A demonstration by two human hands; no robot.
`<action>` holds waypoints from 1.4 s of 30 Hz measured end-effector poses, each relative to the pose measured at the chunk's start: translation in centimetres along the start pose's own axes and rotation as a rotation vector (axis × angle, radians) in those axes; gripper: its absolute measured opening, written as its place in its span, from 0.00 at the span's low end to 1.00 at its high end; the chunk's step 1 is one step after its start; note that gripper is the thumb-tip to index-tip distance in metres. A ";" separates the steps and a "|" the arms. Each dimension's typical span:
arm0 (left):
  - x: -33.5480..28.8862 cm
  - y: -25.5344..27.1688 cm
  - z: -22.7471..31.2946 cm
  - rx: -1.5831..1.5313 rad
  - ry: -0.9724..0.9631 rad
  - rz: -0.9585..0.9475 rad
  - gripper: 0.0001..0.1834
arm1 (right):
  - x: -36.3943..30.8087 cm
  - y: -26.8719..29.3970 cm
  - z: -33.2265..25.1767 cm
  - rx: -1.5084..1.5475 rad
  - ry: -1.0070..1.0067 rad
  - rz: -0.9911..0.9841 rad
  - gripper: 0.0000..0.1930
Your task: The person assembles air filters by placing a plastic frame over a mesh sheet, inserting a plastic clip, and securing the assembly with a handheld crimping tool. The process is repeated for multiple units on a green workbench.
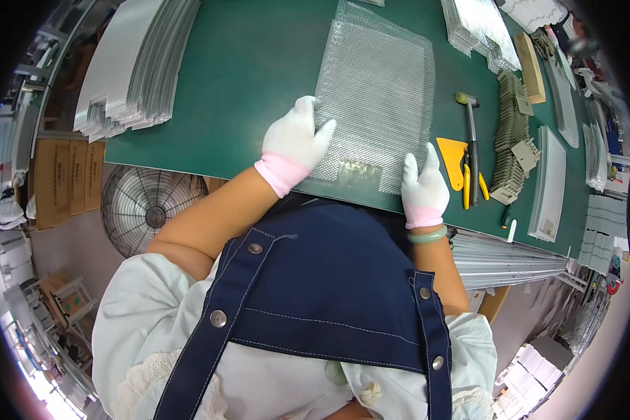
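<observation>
A perforated, silvery metal mesh sheet (pixel 376 87) lies flat on the green worktable (pixel 238 91), with a notch cut in its near edge. Another mesh layer shows slightly askew at its far end. Both my hands wear white gloves with pink cuffs. My left hand (pixel 295 143) rests at the sheet's near left edge, thumb stretched out and apart from the fingers. At the near right corner is my right hand (pixel 425 190), its thumb and fingers spread beside the edge; I cannot tell whether it touches the metal.
To the right lie a mallet (pixel 472 133), a yellow scraper (pixel 453 162), yellow-handled pliers (pixel 467 185) and a row of beige brackets (pixel 511 140). Stacks of mesh panels stand far left (pixel 136 66) and far right (pixel 479 31). A floor fan (pixel 154 210) stands below the table's left side.
</observation>
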State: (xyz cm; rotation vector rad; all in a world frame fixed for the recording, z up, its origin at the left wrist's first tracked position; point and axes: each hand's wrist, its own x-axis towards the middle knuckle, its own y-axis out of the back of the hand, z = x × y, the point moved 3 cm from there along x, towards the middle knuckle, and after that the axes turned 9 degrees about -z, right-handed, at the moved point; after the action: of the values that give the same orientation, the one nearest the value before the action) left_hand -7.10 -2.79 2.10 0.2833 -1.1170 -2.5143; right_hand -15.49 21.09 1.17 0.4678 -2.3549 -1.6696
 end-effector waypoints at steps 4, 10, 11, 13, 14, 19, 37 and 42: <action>0.1 -1.0 -0.6 0.128 -0.038 0.041 0.25 | 0.3 -0.4 -0.4 -0.076 -0.053 -0.073 0.29; 1.0 -0.7 -0.2 0.212 0.120 -0.146 0.24 | 1.0 -0.6 -0.5 -0.152 -0.059 -0.139 0.31; 1.1 -0.7 -0.1 0.211 0.110 -0.133 0.24 | 1.1 -0.4 -0.6 -0.154 -0.062 -0.148 0.31; 1.0 -0.9 -0.2 0.215 0.096 -0.118 0.24 | 1.0 -0.2 -0.8 -0.154 -0.073 -0.175 0.32; 1.0 -0.9 -0.1 0.217 0.100 -0.119 0.24 | 1.1 -0.2 -0.8 -0.160 -0.075 -0.182 0.32; 0.8 -0.5 0.5 0.182 0.178 -0.153 0.28 | 1.5 0.5 -1.4 -0.257 -0.140 -0.260 0.33; 7.6 -1.6 1.1 0.483 -0.480 -0.006 0.32 | 8.0 4.1 -2.1 -0.314 0.544 -0.423 0.19; 8.3 -1.8 1.4 0.397 -0.482 -0.118 0.33 | 19.6 8.1 -1.1 0.173 0.434 -0.474 0.22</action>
State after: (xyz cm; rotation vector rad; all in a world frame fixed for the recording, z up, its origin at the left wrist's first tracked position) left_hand -15.56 -4.18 1.47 -0.1762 -1.8377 -2.5121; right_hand -34.33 15.24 9.06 1.3579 -2.1671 -1.3377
